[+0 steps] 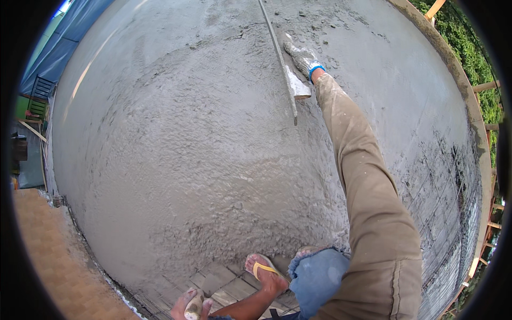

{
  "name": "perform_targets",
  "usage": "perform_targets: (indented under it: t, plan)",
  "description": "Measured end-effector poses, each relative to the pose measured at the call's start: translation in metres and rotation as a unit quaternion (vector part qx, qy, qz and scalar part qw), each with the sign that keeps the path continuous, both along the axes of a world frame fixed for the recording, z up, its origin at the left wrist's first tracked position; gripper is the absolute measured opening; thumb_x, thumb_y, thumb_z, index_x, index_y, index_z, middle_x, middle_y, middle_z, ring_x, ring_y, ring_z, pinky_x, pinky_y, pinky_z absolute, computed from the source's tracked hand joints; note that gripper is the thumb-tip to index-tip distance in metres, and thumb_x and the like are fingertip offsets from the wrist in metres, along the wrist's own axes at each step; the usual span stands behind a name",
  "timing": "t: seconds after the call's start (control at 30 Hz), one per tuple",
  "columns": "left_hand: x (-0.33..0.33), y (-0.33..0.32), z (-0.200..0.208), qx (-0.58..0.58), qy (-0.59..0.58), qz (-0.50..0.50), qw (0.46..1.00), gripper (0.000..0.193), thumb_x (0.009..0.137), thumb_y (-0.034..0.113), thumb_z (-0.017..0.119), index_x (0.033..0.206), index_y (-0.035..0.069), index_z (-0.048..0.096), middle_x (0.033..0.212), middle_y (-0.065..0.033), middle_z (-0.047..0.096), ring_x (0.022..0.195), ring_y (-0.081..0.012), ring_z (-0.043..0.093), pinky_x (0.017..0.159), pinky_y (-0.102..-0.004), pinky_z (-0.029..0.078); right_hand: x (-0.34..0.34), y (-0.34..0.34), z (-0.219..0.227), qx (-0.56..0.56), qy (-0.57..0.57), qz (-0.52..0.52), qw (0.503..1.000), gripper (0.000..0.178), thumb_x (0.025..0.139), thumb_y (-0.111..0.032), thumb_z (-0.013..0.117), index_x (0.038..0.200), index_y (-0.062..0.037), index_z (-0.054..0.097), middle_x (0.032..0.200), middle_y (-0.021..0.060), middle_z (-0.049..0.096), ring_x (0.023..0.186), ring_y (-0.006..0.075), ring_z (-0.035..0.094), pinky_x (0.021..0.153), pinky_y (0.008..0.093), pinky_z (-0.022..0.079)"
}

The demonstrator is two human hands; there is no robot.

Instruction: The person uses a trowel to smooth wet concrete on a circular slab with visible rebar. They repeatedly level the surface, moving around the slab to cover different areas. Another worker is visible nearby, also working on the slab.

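Observation:
My right hand (303, 57), in a cement-smeared glove with a blue cuff, reaches far forward over wet grey concrete (202, 122). It is closed on a long, thin-edged float (278, 50). The float's whitish block (298, 88) shows just below the glove. The float lies across the concrete surface, its near end pointing toward me. At the lower edge, my left hand (178, 308) is partly cut off by the frame. Its fingers wrap round a short, rounded, cream-coloured handle (193, 308); whatever joins that handle is out of sight.
My foot in a yellow-strapped flip-flop (263, 268) stands by exposed reinforcing mesh (216, 285). More mesh (442, 192) shows at right, inside a curved edge board (482, 154). A brown surface (53, 250) lies lower left; blue sheeting (64, 40) hangs upper left.

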State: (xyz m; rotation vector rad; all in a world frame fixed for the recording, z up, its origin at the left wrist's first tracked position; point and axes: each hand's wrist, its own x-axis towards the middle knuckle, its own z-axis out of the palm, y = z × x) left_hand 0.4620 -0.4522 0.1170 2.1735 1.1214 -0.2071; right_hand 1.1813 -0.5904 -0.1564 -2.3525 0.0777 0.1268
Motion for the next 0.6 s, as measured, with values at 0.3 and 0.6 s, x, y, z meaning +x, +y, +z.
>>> perform_targets:
  t: [0.3, 0.6]
  plan:
    - [-0.033, 0.013, -0.034, 0.05, 0.092, -0.007, 0.995, 0.032, 0.088, 0.019, 0.086, 0.114, 0.002, 0.077, 0.12, -0.0124, 0.077, 0.105, -0.0232, 0.072, 0.094, -0.0364, 0.055, 0.035, 0.02, -0.035, 0.026, 0.026, -0.019, 0.999, 0.085, 0.094, -0.073, 0.05, 0.123, 0.0042, 0.072, 0.128, 0.031, 0.068, 0.129, 0.0445, 0.061, 0.108, 0.0483, 0.045]
    - [-0.056, 0.001, -0.032, 0.098, 0.066, -0.068, 0.991, 0.042, 0.09, 0.021, 0.086, 0.122, -0.001, 0.072, 0.114, -0.0137, 0.077, 0.103, -0.0206, 0.071, 0.091, -0.0371, 0.055, 0.034, -0.081, -0.022, 0.041, 0.019, -0.208, 0.977, 0.087, 0.094, -0.074, 0.049, 0.123, 0.0046, 0.072, 0.128, 0.0316, 0.068, 0.131, 0.0447, 0.06, 0.107, 0.0485, 0.045]
